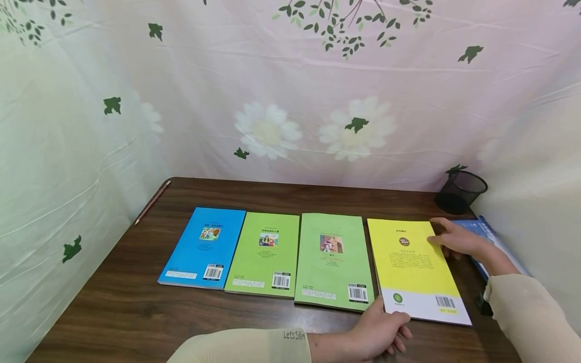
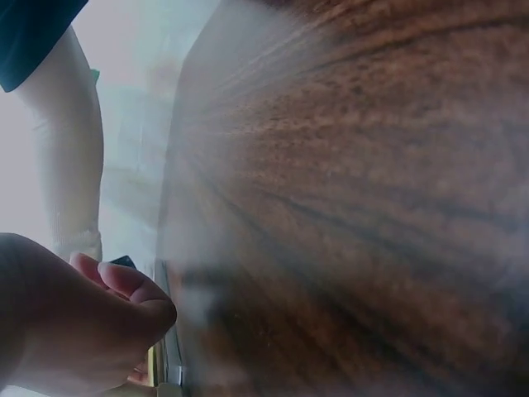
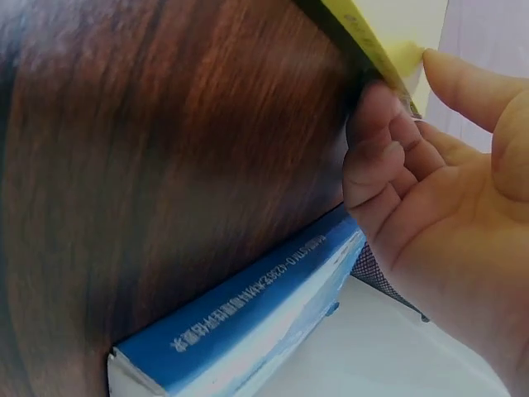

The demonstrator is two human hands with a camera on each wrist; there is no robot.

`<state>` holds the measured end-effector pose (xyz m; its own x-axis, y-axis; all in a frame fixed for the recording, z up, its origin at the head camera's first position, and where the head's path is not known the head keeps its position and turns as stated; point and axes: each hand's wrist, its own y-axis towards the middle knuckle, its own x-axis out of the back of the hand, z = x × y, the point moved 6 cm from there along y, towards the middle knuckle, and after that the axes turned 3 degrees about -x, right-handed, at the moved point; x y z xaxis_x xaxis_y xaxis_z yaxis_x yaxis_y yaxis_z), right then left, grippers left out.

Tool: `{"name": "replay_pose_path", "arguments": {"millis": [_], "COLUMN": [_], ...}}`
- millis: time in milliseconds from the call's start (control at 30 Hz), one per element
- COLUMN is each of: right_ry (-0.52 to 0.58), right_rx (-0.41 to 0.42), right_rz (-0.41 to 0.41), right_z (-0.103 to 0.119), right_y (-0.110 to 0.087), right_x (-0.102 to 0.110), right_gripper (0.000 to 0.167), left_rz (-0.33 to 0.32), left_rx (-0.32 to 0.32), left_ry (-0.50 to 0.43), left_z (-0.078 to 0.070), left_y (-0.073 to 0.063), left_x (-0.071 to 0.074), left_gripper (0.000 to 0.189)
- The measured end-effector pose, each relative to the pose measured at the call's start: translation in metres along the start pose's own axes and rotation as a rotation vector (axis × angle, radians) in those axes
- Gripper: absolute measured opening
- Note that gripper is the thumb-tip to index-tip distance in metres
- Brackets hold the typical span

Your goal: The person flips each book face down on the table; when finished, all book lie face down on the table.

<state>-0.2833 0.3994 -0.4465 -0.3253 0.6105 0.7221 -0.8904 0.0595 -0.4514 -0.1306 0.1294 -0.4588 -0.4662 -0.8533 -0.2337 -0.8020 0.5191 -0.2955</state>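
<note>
The yellow book, with a white strip along its bottom, lies at the right end of a row of books. My right hand grips its upper right edge, thumb on the cover; in the right wrist view the fingers curl at the edge of the yellow book. At its lower left corner, my left hand pinches the corner between two digits along the left and bottom edges. The left wrist view shows the left hand from behind, hiding most of the book. Left of it lies a large green book.
A smaller green book and a blue book continue the row leftward. Under my right forearm lies a thick blue-and-white book. A black mesh pen cup stands at the back right corner. A pencil lies along the left table edge.
</note>
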Motion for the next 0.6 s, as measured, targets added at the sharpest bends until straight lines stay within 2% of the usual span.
{"name": "replay_pose_path", "arguments": {"millis": [67,233,300,400,467,533,600], "right_ry": [-0.017,-0.034,-0.038,-0.059,-0.080,-0.090,-0.096], "right_rx": [-0.002,-0.020,-0.025,-0.022,-0.017,-0.017,-0.018], "right_rz": [-0.014,-0.023,-0.019,-0.016,-0.019,-0.019,-0.015], "right_z": [-0.001,-0.004,-0.005,-0.007,-0.009,-0.010,-0.011], "right_y": [-0.001,-0.001,-0.001,0.001,0.003,0.005,0.006], "right_x": [0.001,0.003,0.003,0.003,0.002,0.000,-0.001], "right_gripper": [0.085,0.083,0.084,0.084,0.085,0.087,0.089], "left_rz": [-0.012,-0.058,-0.063,-0.046,-0.038,-0.018,0.023], "left_rx": [-0.015,-0.039,-0.041,-0.049,-0.052,-0.029,0.022], "left_ry": [0.010,0.022,0.024,0.025,0.025,0.028,0.035], "left_z": [-0.001,-0.003,-0.004,-0.005,-0.003,-0.001,0.003], "left_y": [0.000,0.000,0.000,-0.001,-0.002,-0.003,-0.005], "left_x": [0.000,0.001,0.002,0.001,0.001,0.000,-0.002], "left_gripper": [0.026,0.063,0.070,0.058,0.042,0.023,0.011]}}
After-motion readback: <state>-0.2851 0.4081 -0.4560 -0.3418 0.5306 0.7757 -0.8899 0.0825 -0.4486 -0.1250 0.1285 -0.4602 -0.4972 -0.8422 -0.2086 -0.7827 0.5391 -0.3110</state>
